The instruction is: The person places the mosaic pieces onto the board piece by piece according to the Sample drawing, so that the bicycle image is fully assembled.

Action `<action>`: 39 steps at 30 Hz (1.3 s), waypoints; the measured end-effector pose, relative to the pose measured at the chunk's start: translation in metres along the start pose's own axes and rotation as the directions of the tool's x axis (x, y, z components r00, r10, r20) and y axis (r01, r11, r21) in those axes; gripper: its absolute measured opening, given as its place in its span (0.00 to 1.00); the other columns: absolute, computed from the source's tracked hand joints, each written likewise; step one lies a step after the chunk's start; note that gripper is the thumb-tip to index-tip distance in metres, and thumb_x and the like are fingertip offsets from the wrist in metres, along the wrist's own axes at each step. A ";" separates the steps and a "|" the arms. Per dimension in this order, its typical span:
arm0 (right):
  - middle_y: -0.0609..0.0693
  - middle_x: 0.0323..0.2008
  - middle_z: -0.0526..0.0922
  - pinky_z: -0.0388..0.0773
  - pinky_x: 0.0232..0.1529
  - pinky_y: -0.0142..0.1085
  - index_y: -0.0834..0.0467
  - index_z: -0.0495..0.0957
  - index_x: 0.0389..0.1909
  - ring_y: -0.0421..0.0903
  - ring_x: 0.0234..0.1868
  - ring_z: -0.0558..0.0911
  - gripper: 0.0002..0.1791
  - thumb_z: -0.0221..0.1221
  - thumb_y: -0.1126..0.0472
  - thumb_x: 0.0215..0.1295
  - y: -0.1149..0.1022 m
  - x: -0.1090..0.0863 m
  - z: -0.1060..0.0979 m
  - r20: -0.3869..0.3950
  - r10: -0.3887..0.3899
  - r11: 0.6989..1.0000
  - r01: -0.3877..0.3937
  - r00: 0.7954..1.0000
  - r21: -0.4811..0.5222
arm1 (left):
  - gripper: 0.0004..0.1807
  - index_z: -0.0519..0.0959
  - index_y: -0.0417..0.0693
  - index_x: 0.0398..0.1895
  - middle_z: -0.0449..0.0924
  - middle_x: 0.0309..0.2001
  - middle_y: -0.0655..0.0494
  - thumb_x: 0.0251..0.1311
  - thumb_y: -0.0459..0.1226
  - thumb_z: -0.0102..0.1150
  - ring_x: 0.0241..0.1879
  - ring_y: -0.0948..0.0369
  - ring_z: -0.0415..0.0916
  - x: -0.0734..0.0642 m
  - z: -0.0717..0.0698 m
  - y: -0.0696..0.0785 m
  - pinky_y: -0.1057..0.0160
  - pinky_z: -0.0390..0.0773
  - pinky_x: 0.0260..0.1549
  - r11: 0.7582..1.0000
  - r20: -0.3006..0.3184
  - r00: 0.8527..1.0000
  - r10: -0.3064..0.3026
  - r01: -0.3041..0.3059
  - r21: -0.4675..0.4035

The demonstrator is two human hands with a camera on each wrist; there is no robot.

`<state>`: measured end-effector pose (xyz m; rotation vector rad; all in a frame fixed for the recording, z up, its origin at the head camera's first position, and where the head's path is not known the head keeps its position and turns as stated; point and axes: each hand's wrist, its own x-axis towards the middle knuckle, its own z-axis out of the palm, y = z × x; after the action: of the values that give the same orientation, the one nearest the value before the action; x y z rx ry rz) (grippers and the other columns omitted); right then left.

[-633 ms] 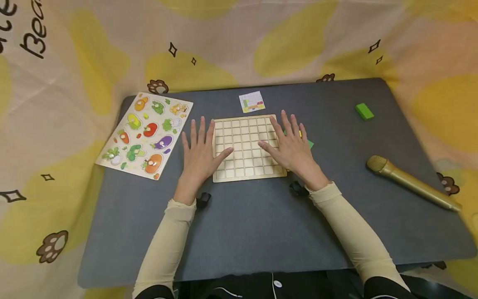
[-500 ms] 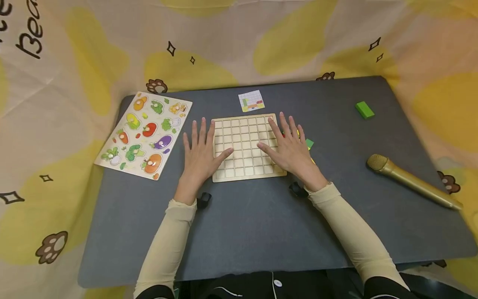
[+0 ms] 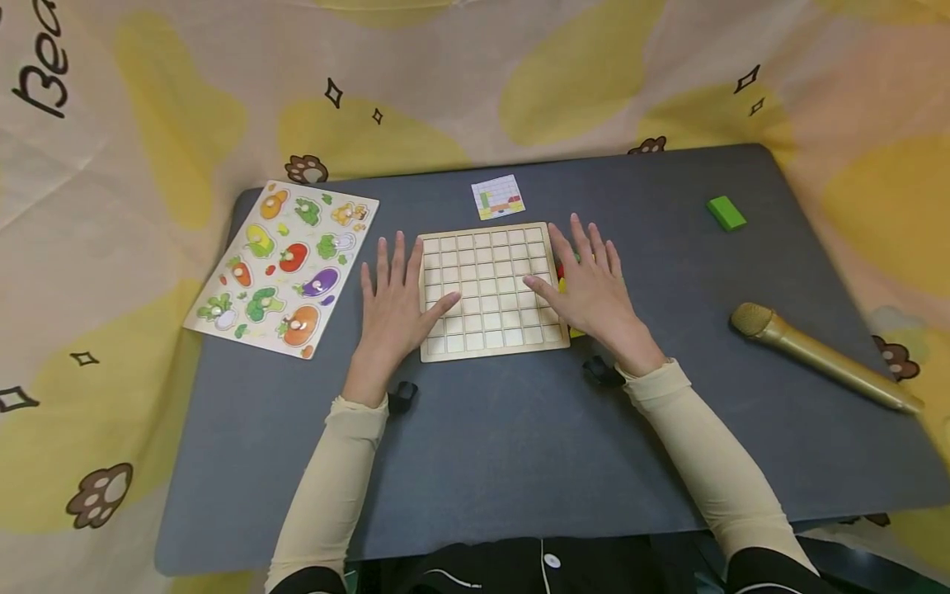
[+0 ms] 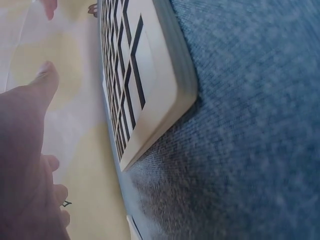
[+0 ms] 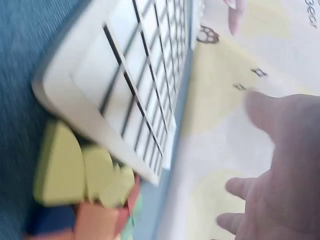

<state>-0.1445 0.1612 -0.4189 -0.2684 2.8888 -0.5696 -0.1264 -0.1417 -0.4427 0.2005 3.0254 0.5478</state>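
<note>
A light wooden board (image 3: 490, 289) with a grid of square cells lies flat at mid-table. Over its left edge is my left hand (image 3: 393, 313), fingers straight and thumb spread inward, holding nothing. My right hand (image 3: 594, 301) stretches likewise over the board's right edge, also without anything in its grasp. In the left wrist view the left thumb (image 4: 47, 80) is up off the board. Beneath the right hand, partly hidden in the head view, are several coloured blocks; the right wrist view shows yellow blocks (image 5: 60, 165), an orange block (image 5: 95, 222) and a dark blue block (image 5: 52, 220) beside the board.
A small card with a coloured grid pattern (image 3: 498, 198) lies behind the board. At the left is a vegetable picture puzzle (image 3: 285, 268). A green block (image 3: 726, 213) is at the far right, with a gold microphone (image 3: 824, 359) nearer on that side.
My right hand has shifted slightly right, now covering a green piece that showed beside it. The left hand stays nearly in place. The head view has tilted a little.
</note>
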 end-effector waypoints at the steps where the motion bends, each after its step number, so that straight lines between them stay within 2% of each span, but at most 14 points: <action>1: 0.55 0.88 0.32 0.37 0.82 0.65 0.47 0.41 0.87 0.63 0.87 0.36 0.53 0.56 0.31 0.73 0.003 0.000 -0.002 0.000 0.013 1.000 -0.013 1.000 0.012 | 0.58 0.40 0.54 0.88 0.28 0.88 0.48 0.69 0.70 0.53 0.86 0.47 0.20 0.000 -0.001 -0.001 0.32 0.34 0.79 1.000 0.008 1.000 -0.002 0.002 -0.002; 4: 0.62 0.86 0.43 0.48 0.79 0.68 0.52 0.47 0.86 0.68 0.84 0.47 0.54 0.64 0.39 0.70 0.015 -0.001 -0.013 0.021 0.070 0.996 -0.070 0.997 0.047 | 0.56 0.45 0.52 0.88 0.34 0.88 0.46 0.69 0.67 0.58 0.87 0.44 0.26 -0.002 -0.003 -0.005 0.31 0.41 0.79 1.000 0.047 0.999 -0.014 0.014 -0.007; 7: 0.68 0.81 0.54 0.58 0.75 0.68 0.58 0.52 0.84 0.69 0.78 0.57 0.50 0.67 0.47 0.70 0.030 -0.003 -0.023 0.061 0.130 0.988 -0.135 0.990 0.080 | 0.51 0.52 0.49 0.86 0.43 0.87 0.42 0.69 0.61 0.62 0.86 0.40 0.36 -0.006 -0.006 -0.011 0.30 0.47 0.77 0.999 0.095 0.995 -0.027 0.030 -0.030; 12: 0.70 0.63 0.73 0.75 0.60 0.62 0.66 0.68 0.71 0.65 0.59 0.73 0.32 0.65 0.55 0.74 0.058 -0.004 -0.034 0.127 0.179 0.970 -0.196 0.976 0.140 | 0.42 0.63 0.45 0.80 0.61 0.80 0.38 0.70 0.52 0.67 0.78 0.38 0.54 -0.011 -0.005 -0.023 0.33 0.55 0.72 0.994 0.139 0.990 -0.027 0.042 -0.106; 15: 0.68 0.52 0.77 0.76 0.51 0.55 0.69 0.75 0.62 0.62 0.50 0.75 0.23 0.64 0.59 0.74 0.072 -0.005 -0.034 0.143 0.176 0.964 -0.200 0.974 0.177 | 0.37 0.70 0.44 0.74 0.68 0.73 0.38 0.68 0.47 0.71 0.72 0.39 0.60 -0.014 -0.004 -0.027 0.36 0.59 0.70 0.987 0.139 0.990 -0.020 0.041 -0.156; 20: 0.67 0.49 0.77 0.74 0.49 0.52 0.69 0.78 0.56 0.61 0.48 0.75 0.18 0.64 0.60 0.75 0.082 -0.003 -0.030 0.142 0.172 0.957 -0.200 0.975 0.212 | 0.30 0.74 0.42 0.66 0.71 0.66 0.38 0.66 0.42 0.74 0.67 0.40 0.63 -0.015 -0.003 -0.030 0.38 0.61 0.70 0.970 0.149 0.989 -0.016 0.051 -0.239; 24: 0.65 0.47 0.76 0.73 0.47 0.50 0.68 0.77 0.53 0.60 0.46 0.73 0.16 0.63 0.61 0.75 0.083 0.000 -0.028 0.145 0.193 0.948 -0.222 0.970 0.226 | 0.28 0.74 0.43 0.63 0.72 0.66 0.39 0.66 0.41 0.74 0.66 0.41 0.63 -0.013 -0.001 -0.031 0.38 0.61 0.69 0.963 0.166 0.986 -0.032 0.075 -0.259; 26: 0.64 0.44 0.76 0.72 0.44 0.49 0.68 0.76 0.51 0.59 0.43 0.74 0.14 0.64 0.62 0.74 0.079 0.000 -0.027 0.103 0.198 0.948 -0.217 0.975 0.233 | 0.28 0.73 0.44 0.64 0.71 0.66 0.40 0.66 0.41 0.74 0.67 0.41 0.63 -0.012 0.000 -0.031 0.37 0.60 0.69 0.963 0.173 0.984 -0.044 0.089 -0.256; 28: 0.63 0.40 0.77 0.72 0.40 0.47 0.67 0.77 0.49 0.58 0.39 0.74 0.12 0.65 0.63 0.73 0.072 0.002 -0.026 0.028 0.195 0.949 -0.196 0.980 0.247 | 0.28 0.73 0.45 0.64 0.71 0.67 0.40 0.66 0.41 0.74 0.68 0.41 0.62 -0.012 0.001 -0.032 0.37 0.60 0.69 0.961 0.181 0.982 -0.058 0.104 -0.256; 32: 0.61 0.37 0.78 0.70 0.35 0.44 0.64 0.78 0.47 0.56 0.35 0.75 0.09 0.64 0.64 0.74 0.045 0.012 -0.018 -0.118 0.178 0.943 -0.135 0.977 0.306 | 0.28 0.73 0.47 0.63 0.70 0.67 0.41 0.66 0.42 0.74 0.69 0.41 0.62 -0.011 0.001 -0.032 0.36 0.59 0.69 0.958 0.200 0.977 -0.078 0.129 -0.256; 35: 0.59 0.38 0.81 0.71 0.36 0.42 0.63 0.80 0.46 0.55 0.37 0.77 0.07 0.64 0.64 0.74 0.019 0.026 -0.008 -0.153 0.125 0.929 -0.061 0.980 0.364 | 0.28 0.72 0.47 0.63 0.70 0.66 0.41 0.65 0.42 0.74 0.68 0.41 0.62 -0.010 0.000 -0.031 0.36 0.59 0.69 0.957 0.212 0.973 -0.089 0.143 -0.252; 39: 0.59 0.39 0.84 0.72 0.41 0.40 0.63 0.82 0.44 0.53 0.39 0.79 0.05 0.65 0.65 0.73 -0.016 0.050 0.012 -0.144 -0.001 0.905 0.062 0.990 0.420 | 0.28 0.72 0.47 0.62 0.70 0.65 0.41 0.65 0.42 0.75 0.68 0.41 0.62 -0.008 0.000 -0.030 0.36 0.58 0.69 0.954 0.221 0.970 -0.098 0.155 -0.258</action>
<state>-0.1880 0.1317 -0.4305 -0.2158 2.7938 -1.2445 -0.1222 -0.1704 -0.4529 0.0429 2.7019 0.8660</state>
